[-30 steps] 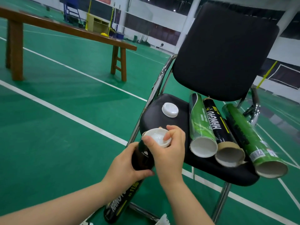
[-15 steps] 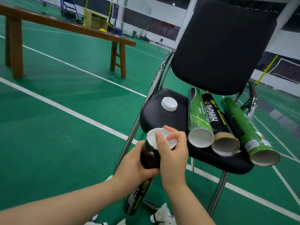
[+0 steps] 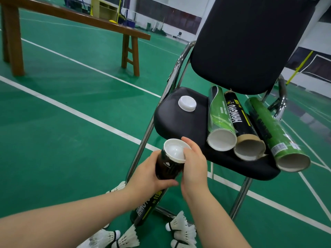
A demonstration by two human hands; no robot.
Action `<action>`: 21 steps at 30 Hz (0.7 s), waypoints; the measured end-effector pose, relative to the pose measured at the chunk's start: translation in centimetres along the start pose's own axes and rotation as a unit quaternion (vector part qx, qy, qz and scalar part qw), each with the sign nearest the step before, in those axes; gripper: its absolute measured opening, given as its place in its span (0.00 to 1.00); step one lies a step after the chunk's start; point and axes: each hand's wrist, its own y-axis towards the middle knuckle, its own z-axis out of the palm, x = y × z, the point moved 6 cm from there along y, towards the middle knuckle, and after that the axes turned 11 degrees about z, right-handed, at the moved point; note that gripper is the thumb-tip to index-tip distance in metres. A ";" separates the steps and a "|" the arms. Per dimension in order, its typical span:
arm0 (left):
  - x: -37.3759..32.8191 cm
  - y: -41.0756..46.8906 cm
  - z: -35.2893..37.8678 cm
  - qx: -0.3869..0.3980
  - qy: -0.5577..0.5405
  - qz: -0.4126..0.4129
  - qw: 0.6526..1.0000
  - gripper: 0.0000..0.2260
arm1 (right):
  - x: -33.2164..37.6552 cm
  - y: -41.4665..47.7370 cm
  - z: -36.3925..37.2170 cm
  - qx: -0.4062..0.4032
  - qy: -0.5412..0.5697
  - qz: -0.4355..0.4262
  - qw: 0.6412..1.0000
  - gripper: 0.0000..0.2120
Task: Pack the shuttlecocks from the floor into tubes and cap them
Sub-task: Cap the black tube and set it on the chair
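Note:
My left hand (image 3: 148, 173) grips a black shuttlecock tube (image 3: 167, 169) near its top, holding it tilted in front of the chair. A white cap (image 3: 174, 150) sits on the tube's mouth, and my right hand (image 3: 194, 165) curls around the cap's right edge. On the black chair seat (image 3: 166, 120) lie a second white cap (image 3: 187, 103) and three open tubes side by side: a light green tube (image 3: 219, 119), a black tube (image 3: 240, 120) and a dark green tube (image 3: 268, 129). Several white shuttlecocks (image 3: 179, 228) lie on the green floor under my arms.
The chair's chrome legs (image 3: 240, 196) stand just behind the shuttlecocks. A long wooden bench (image 3: 75, 17) crosses the court at the back left. White court lines run over the green floor (image 3: 53, 140).
The cap has gone from just above the tube's mouth onto it. My right hand has slid from the cap's top to its right edge. The view has tilted down, showing more shuttlecocks.

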 end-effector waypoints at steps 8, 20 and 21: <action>1.1 -0.2 0.3 0.019 0.018 -0.021 0.999 0.30 | -1.4 0.9 -0.1 0.026 0.007 0.010 1.000 0.17; 1.3 0.6 -0.2 0.043 -0.031 -0.035 0.998 0.22 | -1.5 1.7 0.8 -0.004 -0.027 -0.040 0.999 0.17; 0.8 0.8 -0.5 0.036 -0.050 -0.034 0.998 0.21 | -1.5 1.7 0.9 -0.005 -0.034 -0.045 0.998 0.17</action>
